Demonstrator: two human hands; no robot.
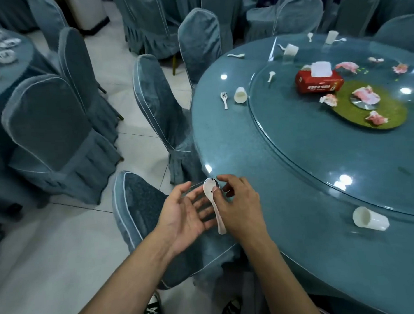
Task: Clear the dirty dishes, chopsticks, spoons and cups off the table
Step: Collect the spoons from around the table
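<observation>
The right hand [240, 209] covers part of the spoon [209, 188]; the table [296, 177] runs past the right edge.

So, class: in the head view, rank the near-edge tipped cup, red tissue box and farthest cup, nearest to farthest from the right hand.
1. Near-edge tipped cup: low right, outside the turntable.
2. Red tissue box: on the turntable.
3. Farthest cup: top, at the far side.

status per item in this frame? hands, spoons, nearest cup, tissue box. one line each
right hand: grips the held spoon, thumb on its bowl
held spoon: off the table, bowl up, dark marks on the bowl
left hand: open, palm up, beside the held spoon
near cup: lying on its side on the table
patterned spoon: lying flat on the table
tissue box: open, tissue sticking out
</observation>
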